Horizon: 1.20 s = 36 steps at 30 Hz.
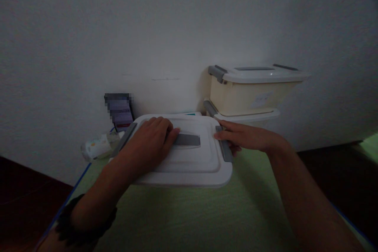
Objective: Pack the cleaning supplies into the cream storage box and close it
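A storage box with a white lid (189,163) stands before me on the green table, its body mostly hidden under the lid. My left hand (153,138) lies on the lid, its fingers curled at the left end of the grey handle (190,140). The tips of those fingers are hidden. At the lid's right side, my right hand (242,136) grips the grey latch (226,152), with some fingers above and others below the edge. The left latch (125,139) is partly behind my left forearm.
Two stacked storage boxes, the upper one cream (245,94) with a white lid, stand against the wall at the back right. A clear bottle (99,147) lies left of the box. Behind it leans a phone (121,112). The green table (189,216) has blue edges.
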### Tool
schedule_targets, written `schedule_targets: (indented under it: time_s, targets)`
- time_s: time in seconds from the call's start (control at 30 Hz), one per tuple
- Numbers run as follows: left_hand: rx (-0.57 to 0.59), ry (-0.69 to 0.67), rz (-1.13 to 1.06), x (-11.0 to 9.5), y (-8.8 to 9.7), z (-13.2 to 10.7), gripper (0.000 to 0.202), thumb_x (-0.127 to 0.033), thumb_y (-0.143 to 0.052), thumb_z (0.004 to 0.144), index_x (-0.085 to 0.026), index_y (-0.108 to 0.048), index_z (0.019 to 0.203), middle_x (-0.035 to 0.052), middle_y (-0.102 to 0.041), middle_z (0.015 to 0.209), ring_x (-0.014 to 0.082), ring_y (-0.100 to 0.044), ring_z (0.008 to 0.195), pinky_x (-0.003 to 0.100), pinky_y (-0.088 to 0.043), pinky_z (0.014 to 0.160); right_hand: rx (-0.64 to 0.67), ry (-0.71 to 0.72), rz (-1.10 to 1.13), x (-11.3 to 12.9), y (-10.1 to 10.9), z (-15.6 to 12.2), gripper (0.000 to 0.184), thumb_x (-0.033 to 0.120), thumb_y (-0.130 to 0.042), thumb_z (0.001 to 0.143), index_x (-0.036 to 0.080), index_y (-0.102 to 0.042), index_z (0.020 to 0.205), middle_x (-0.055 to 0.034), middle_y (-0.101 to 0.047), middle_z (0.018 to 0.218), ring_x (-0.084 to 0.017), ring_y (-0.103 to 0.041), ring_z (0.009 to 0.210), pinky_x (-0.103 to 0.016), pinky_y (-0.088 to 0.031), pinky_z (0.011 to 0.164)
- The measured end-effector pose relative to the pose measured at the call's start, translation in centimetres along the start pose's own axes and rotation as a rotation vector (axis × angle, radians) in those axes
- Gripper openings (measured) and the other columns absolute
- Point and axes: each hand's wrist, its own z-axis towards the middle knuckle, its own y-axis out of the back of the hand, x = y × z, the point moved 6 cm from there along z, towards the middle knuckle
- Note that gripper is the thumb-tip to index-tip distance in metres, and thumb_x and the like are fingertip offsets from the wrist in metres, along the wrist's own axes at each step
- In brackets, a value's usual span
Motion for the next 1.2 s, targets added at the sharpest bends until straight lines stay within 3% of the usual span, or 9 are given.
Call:
schedule_targets:
  time_s: [0.33,0.57,0.9,1.2]
  targets:
    - [-0.032,-0.032,-0.022,-0.3,0.3,-0.3,0.038,-0.049,-0.032,0.093,-0.017,-0.047,0.078,0.0082,-0.055,0.085,0.0230,-0.053,0.077,0.036,-0.042,0.069,0.005,0.015,0.013,-0.1,0.0,0.2,0.047,0.046,-0.051,0.086,0.016,-0.043,0.123,0.0036,-0.047,0.069,-0.010,-0.049,0.055,-0.022,-0.046,0.050]
    - [-0.013,0.017,-0.085,0.5,-0.2,-0.3,0.052,-0.068,-0.051,0.076,-0.017,-0.046,0.087,0.0069,-0.058,0.086,0.0249,-0.055,0.079,0.036,-0.042,0.070,0.006,0.027,0.033,-0.3,0.0,0.4,0.048,0.045,-0.051,0.086,0.017,-0.043,0.124,0.0035,-0.047,0.069,-0.010,-0.049,0.056,-0.021,-0.046,0.049]
    - [-0.129,0.036,-0.257,0.3,-0.5,-0.1,0.043,-0.055,-0.066,0.072,-0.021,-0.042,0.083,0.0004,-0.055,0.080,0.0193,-0.054,0.071,0.029,-0.040,0.061,-0.084,0.041,-0.011,-0.1,0.8,0.0,0.044,0.047,-0.050,0.086,0.017,-0.045,0.118,0.0021,-0.049,0.071,-0.010,-0.050,0.057,-0.022,-0.046,0.051]
    - [-0.079,-0.014,-0.288,0.0,-0.8,0.3,0.039,-0.054,-0.060,0.078,-0.019,-0.046,0.091,0.0041,-0.059,0.087,0.0219,-0.056,0.078,0.032,-0.043,0.067,-0.114,0.017,0.020,-0.3,0.8,0.1,0.049,0.042,-0.048,0.087,0.017,-0.038,0.128,0.0034,-0.047,0.066,-0.011,-0.049,0.054,-0.021,-0.045,0.047]
